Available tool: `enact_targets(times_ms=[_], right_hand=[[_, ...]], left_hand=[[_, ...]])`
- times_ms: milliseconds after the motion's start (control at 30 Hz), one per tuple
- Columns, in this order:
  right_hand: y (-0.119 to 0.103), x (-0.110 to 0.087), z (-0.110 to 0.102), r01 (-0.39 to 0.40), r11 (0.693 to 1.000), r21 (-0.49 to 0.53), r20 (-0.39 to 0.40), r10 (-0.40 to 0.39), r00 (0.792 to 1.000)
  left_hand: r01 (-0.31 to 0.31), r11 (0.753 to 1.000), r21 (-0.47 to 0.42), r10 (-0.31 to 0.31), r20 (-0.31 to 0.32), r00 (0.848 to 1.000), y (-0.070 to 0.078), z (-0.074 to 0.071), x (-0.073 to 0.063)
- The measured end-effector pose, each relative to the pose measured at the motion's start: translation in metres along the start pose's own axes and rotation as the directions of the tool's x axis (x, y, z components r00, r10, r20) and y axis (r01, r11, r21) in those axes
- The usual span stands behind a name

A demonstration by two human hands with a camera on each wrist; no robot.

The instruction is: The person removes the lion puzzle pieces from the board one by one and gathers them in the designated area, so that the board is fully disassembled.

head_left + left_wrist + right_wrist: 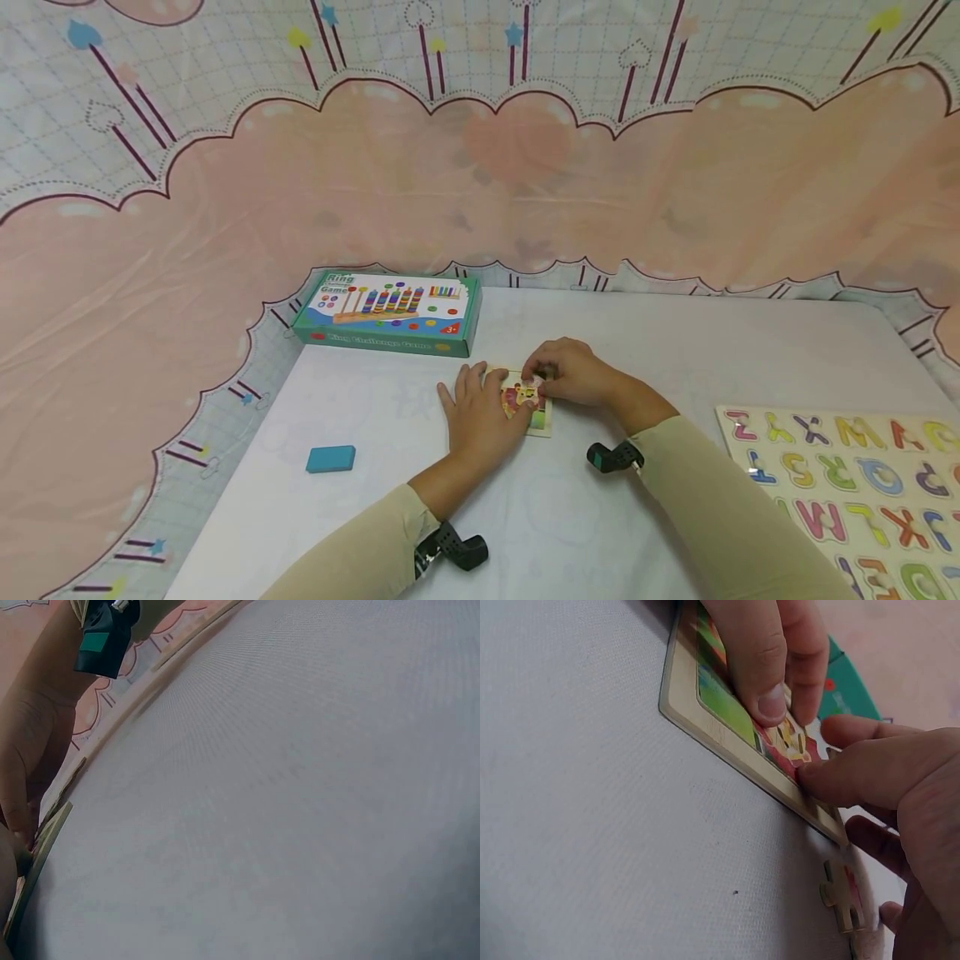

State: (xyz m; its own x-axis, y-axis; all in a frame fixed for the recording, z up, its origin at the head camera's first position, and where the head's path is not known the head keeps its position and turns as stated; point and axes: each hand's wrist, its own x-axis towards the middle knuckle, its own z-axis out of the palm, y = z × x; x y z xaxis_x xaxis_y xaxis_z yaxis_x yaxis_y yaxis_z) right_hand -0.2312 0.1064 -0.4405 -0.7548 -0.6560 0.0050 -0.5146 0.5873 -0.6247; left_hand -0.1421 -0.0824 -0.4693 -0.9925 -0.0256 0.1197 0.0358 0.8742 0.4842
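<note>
A small wooden jigsaw puzzle (538, 429) with a pale frame and a colourful picture lies on the white table. My left hand (483, 421) rests over its left side, fingers spread; the thumb presses near the picture in the right wrist view. At the upper right of the puzzle, my right hand (576, 373) pinches a puzzle piece (831, 753) between thumb and forefinger, mostly hidden by them. A loose puzzle piece (844, 896) lies on the table beside the frame, under the right hand. The left wrist view catches only the puzzle's edge (41, 859).
A green ring game box (386, 312) stands at the back left. Nearer the left edge lies a teal block (330, 458). On the right is a letter puzzle board (817, 492). A patterned cloth (360, 183) hangs behind the table.
</note>
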Motion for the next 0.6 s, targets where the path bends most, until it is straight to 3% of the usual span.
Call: enact_targets(times_ms=[300,600], right_hand=[[-0.0017,0.0030,0.0009,-0.093,0.988,0.123,0.016,0.092,0.996],[-0.0023,0.0013,0.0011,-0.044,0.976,0.215,-0.006,0.047,0.999]], left_hand=[[0.007,1.000,0.006,-0.007,0.002,1.000,0.0009,-0.0016,-0.0016],[-0.032,0.999,0.009,0.032,-0.044,0.998,-0.0016,0.0013,-0.0012]])
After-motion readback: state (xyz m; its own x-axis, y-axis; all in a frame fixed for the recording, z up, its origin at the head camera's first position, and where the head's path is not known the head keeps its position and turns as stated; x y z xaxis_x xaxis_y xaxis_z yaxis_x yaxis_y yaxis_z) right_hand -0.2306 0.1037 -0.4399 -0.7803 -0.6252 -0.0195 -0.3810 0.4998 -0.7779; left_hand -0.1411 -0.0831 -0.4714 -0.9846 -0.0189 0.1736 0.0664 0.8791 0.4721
